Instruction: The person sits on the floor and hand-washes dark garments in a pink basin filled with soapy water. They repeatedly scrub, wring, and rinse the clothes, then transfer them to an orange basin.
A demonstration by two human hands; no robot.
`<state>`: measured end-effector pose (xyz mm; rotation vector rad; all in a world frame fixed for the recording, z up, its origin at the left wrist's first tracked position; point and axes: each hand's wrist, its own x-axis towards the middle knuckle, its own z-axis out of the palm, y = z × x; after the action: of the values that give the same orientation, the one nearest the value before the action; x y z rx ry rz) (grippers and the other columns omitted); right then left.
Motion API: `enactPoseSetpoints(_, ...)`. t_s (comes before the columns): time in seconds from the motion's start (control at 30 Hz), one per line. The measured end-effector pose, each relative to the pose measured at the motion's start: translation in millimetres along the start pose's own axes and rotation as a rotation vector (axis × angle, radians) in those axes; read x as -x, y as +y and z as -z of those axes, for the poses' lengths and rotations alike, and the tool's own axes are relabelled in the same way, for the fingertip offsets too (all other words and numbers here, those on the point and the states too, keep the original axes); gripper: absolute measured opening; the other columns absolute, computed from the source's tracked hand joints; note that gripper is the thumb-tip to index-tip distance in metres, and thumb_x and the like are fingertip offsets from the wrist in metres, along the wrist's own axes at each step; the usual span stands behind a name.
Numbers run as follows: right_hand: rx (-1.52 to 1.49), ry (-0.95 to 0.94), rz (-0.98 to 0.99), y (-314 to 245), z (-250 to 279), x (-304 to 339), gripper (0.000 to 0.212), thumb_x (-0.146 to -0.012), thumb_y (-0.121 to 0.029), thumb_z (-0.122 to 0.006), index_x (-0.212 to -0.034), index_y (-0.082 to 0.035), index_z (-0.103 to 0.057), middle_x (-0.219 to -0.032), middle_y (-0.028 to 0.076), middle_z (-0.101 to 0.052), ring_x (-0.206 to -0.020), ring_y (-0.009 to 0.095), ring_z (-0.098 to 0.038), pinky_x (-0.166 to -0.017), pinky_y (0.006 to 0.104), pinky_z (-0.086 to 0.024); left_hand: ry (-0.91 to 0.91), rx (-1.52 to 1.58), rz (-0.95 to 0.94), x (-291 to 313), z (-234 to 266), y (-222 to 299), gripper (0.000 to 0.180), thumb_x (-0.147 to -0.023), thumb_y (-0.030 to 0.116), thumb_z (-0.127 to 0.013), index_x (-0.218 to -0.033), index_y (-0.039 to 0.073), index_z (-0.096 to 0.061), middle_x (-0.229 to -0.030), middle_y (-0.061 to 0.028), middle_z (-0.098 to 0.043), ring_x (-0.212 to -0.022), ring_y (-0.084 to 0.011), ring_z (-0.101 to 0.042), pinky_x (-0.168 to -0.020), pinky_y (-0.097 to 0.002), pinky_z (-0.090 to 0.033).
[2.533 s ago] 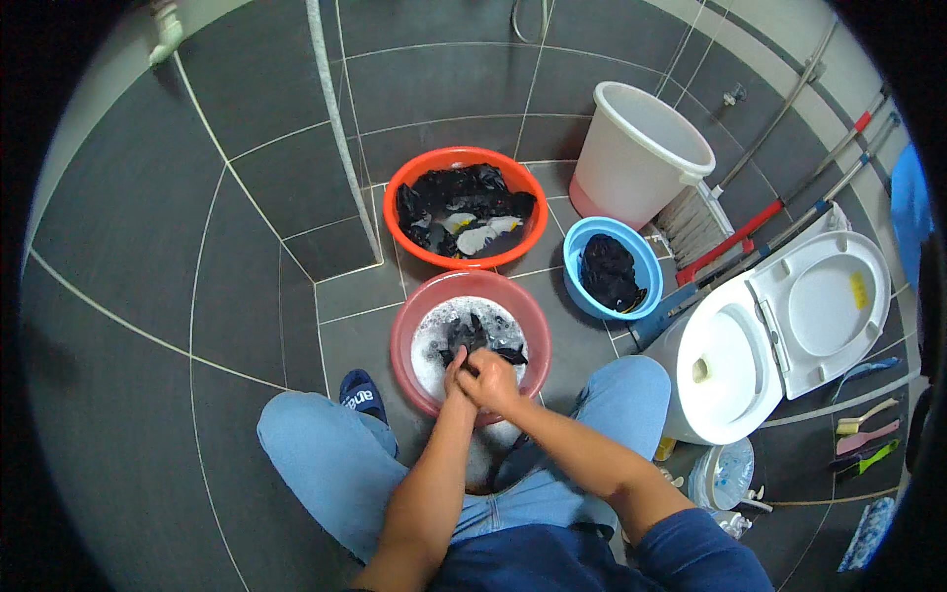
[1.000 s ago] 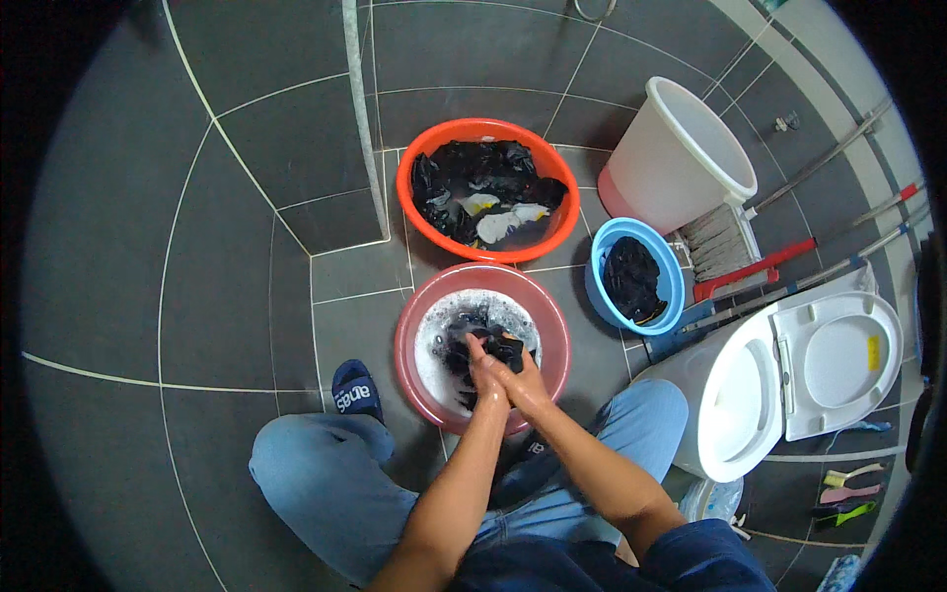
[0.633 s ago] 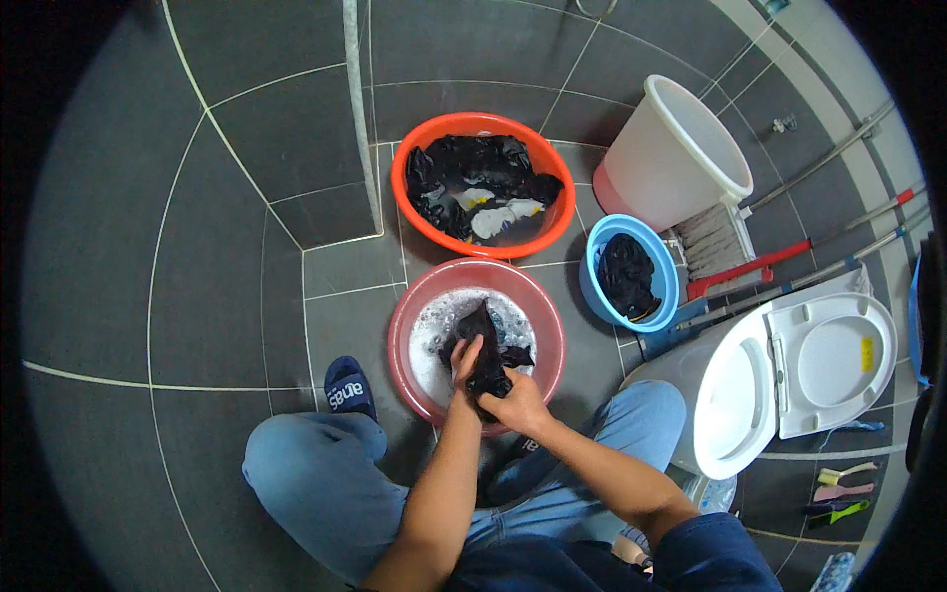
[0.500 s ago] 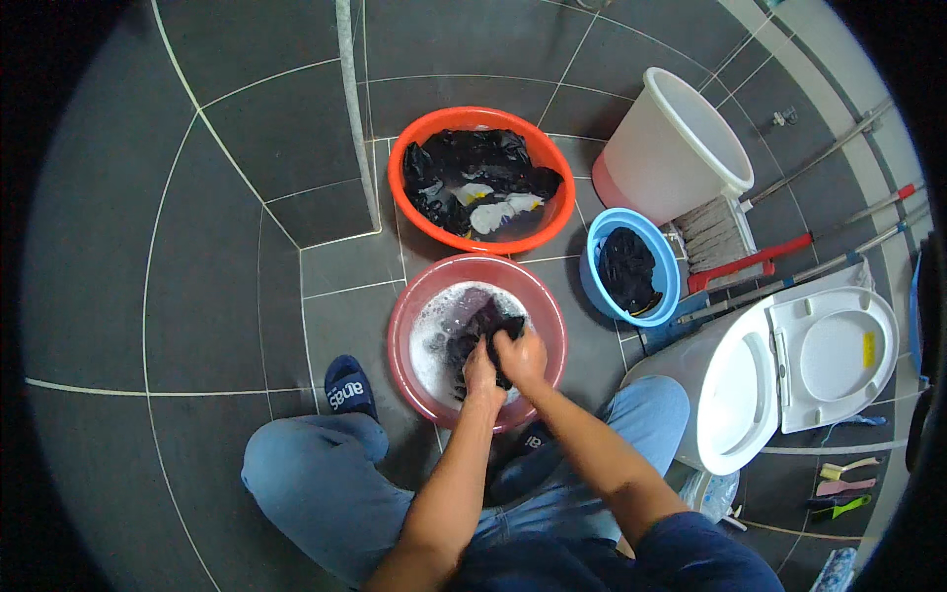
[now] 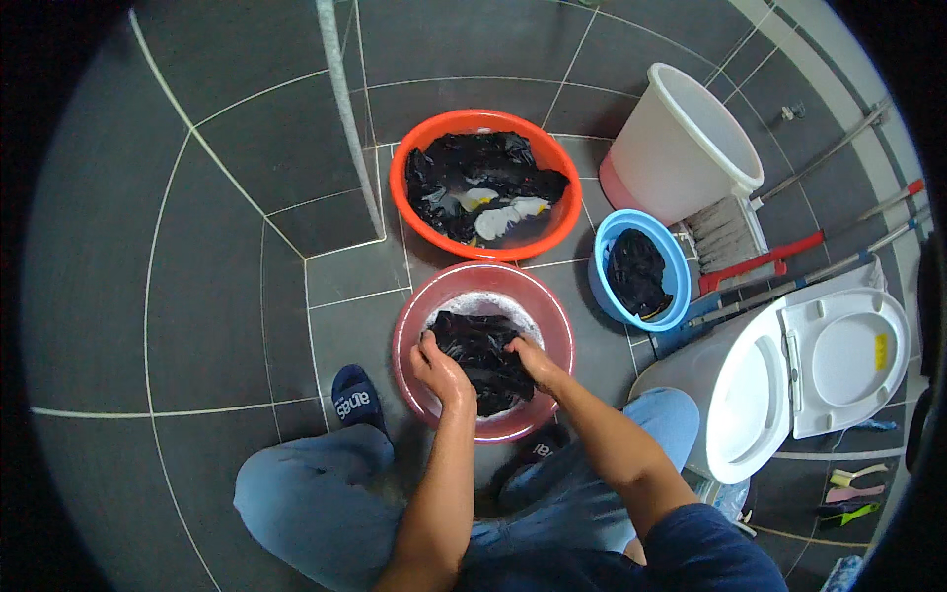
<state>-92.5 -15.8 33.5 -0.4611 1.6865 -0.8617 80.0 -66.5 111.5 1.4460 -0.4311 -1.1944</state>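
Note:
A wet black garment (image 5: pixel 483 357) is spread between my hands over the dusky pink basin (image 5: pixel 406 340), which holds white suds (image 5: pixel 488 304). My left hand (image 5: pixel 441 373) grips the garment's left edge, thumb on top. On the opposite edge, my right hand (image 5: pixel 534 361) pinches the cloth. Much of the garment lies low in the basin and covers most of the foam. Which kind of garment it is, I cannot tell.
Beyond the basin stands an orange tub (image 5: pixel 398 187) with dark clothes and white pieces in water. To its right are a blue bucket (image 5: pixel 598 286) with black cloth, a tall white bin (image 5: pixel 656 148), brushes and poles, and a toilet (image 5: pixel 755 405). Slippers (image 5: pixel 356 399) are on my feet.
My hands have moved apart, left hand to the left and right hand to the right. The black garment, bunched between them before, is now stretched out flat over the suds.

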Motion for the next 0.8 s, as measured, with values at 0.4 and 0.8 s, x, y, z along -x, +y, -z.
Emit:
enactPoseSetpoints(0.4, 0.856, 0.412, 0.234, 32, -15, -87, 0.064, -0.094, -0.053, -0.052, -0.142, -0.013, -0.044, -0.132, 0.022, -0.052, -0.107, 0.046, -0.061, -0.088, 0.0549, -0.050, -0.682, -1.568, -0.595, -83, -34, -149, 0.057, -0.097, 0.048, -0.050, -0.151, 0.036, -0.039, -0.165, -0.0128, -0.012, -0.148, -0.0510, -0.004, -0.112, -0.0724, -0.001)
enactPoseSetpoints(0.8, 0.786, 0.352, 0.083, 83, -20, -142, 0.081, -0.086, -0.045, -0.061, -0.150, -0.001, -0.034, -0.142, 0.028, -0.048, -0.135, 0.044, -0.041, -0.116, 0.0528, -0.026, -0.793, -1.503, -0.524, -118, -22, -258, 0.067, -0.096, 0.049, -0.050, -0.152, 0.015, -0.037, -0.159, -0.0186, -0.027, -0.148, -0.0427, -0.015, -0.121, -0.0552, -0.009)
